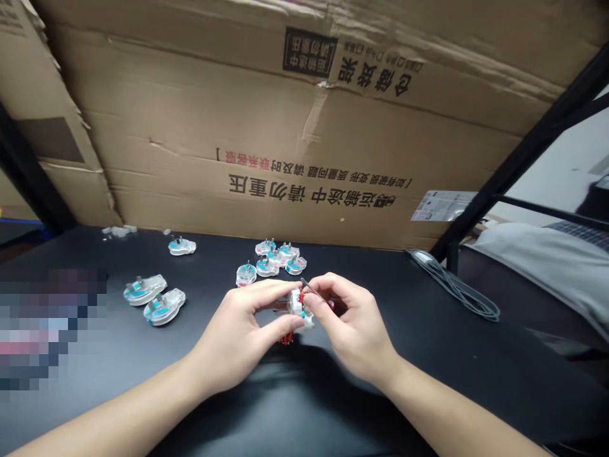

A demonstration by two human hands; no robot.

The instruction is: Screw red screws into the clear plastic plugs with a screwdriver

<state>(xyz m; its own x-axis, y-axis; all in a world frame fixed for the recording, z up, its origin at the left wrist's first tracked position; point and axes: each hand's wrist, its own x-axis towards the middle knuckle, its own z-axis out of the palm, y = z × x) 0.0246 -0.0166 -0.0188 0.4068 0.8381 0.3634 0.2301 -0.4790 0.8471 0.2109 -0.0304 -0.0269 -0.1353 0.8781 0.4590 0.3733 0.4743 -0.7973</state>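
Note:
Both hands meet over the middle of a black table (pixel 428 355). My left hand (pixel 242 333) pinches a small clear plastic part (pixel 298 310) with white and red pieces, thumb below and forefinger above. My right hand (pixel 349 324) is closed on the same part from the right, and a thin dark pin (pixel 310 287) sticks up from its fingers. Small red bits (pixel 285 339) show under the part. Just behind the hands lies a cluster of several clear parts with teal inserts (pixel 273 261).
Two larger clear-and-teal parts (pixel 155 298) lie at the left, one more (pixel 181 245) farther back, with small clear scraps (pixel 118 231) near the wall. A big cardboard sheet (pixel 285 127) stands behind the table. A grey cable (pixel 457 289) runs at the right beside a black frame (pixel 514 158).

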